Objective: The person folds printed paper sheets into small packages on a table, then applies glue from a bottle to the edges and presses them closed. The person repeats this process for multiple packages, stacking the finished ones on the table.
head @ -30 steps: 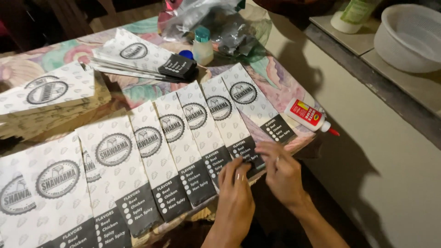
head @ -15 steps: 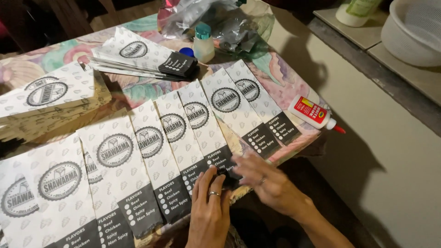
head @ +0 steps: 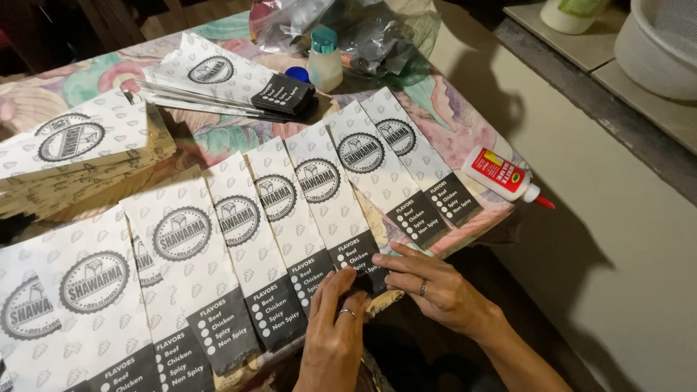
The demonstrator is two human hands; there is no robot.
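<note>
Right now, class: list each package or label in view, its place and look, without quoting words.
Paper sleeves: overlapping row across table, white, round emblems, black ends.
Stacked sleeves: far side, same pattern.
Glue bottle: right table edge, white, red label, red tip.
Small bottle: far side, pale, teal cap.

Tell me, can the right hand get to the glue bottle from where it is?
Probably yes. The right hand rests on a paper bag's dark end, and the glue bottle lies beyond it near the table edge, with only flat paper bags lying between.

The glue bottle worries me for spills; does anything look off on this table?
The glue bottle lies on its side at the table's right edge, red tip poking past it. No glue visibly spilled.
</note>
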